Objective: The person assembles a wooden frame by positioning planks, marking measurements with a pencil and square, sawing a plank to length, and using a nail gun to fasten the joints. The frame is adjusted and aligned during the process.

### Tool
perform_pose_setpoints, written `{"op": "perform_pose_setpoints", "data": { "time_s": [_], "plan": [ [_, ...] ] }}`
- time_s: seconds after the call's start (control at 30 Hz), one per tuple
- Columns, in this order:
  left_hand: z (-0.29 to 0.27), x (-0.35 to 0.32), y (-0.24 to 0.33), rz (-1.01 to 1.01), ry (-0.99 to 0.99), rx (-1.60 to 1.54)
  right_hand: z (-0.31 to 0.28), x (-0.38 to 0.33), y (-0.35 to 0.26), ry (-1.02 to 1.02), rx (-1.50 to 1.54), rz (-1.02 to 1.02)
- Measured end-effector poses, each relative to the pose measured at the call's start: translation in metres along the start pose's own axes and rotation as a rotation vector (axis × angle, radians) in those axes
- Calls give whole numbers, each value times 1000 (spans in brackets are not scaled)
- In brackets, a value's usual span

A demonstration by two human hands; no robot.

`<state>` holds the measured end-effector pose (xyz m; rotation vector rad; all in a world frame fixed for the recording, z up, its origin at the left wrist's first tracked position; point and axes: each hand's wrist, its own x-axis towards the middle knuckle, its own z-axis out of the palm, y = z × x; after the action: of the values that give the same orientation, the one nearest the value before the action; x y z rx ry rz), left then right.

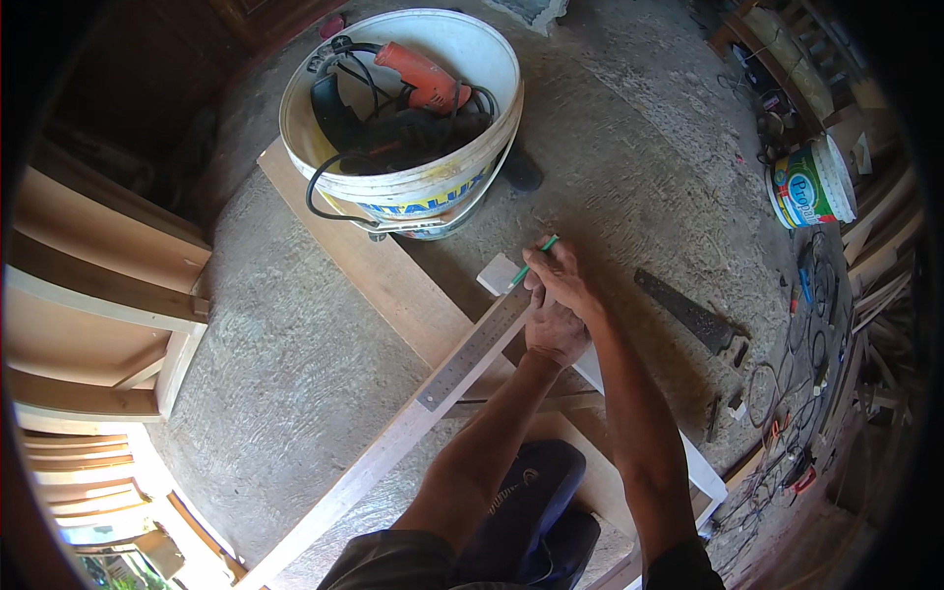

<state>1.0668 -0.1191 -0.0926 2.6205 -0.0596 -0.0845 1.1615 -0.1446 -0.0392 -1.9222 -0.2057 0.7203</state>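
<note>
A long pale wooden strip [344, 492] runs diagonally from the lower left up to my hands. Along its upper part lies a metal ruler [472, 356]. My left hand [558, 332] presses around the far end of the ruler and strip, its fingers partly hidden. Just beyond and over it, my right hand [560, 277] pinches a green pencil [536, 260], tilted with its lower end near the strip's end. A small whitish block [498, 274] sits right beside that end. Wider boards [393, 295] cross beneath the strip.
A white bucket [433, 202] holding power tools, one a red-orange drill [423, 77], stands ahead. A handsaw [693, 315] lies on the rough concrete floor to the right. Farther right are another bucket [811, 184], cables and scrap wood. Curved wooden furniture [108, 285] stands at left.
</note>
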Motion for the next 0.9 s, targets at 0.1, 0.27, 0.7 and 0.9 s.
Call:
{"op": "perform_pose_setpoints", "data": {
  "time_s": [0.1,0.27,0.7,0.9],
  "plan": [
    [0,-3,-5,17,40,18,5,-7,-20,36,-140,38],
    [-5,-1,0,-5,-11,55,2,0,-13,30,-273,-19],
    [4,-1,0,1,341,-20,-21,22,31,149,-531,-103],
    [6,-5,-21,151,474,-5,-25,26,40,104,-74,77]
  ]
}}
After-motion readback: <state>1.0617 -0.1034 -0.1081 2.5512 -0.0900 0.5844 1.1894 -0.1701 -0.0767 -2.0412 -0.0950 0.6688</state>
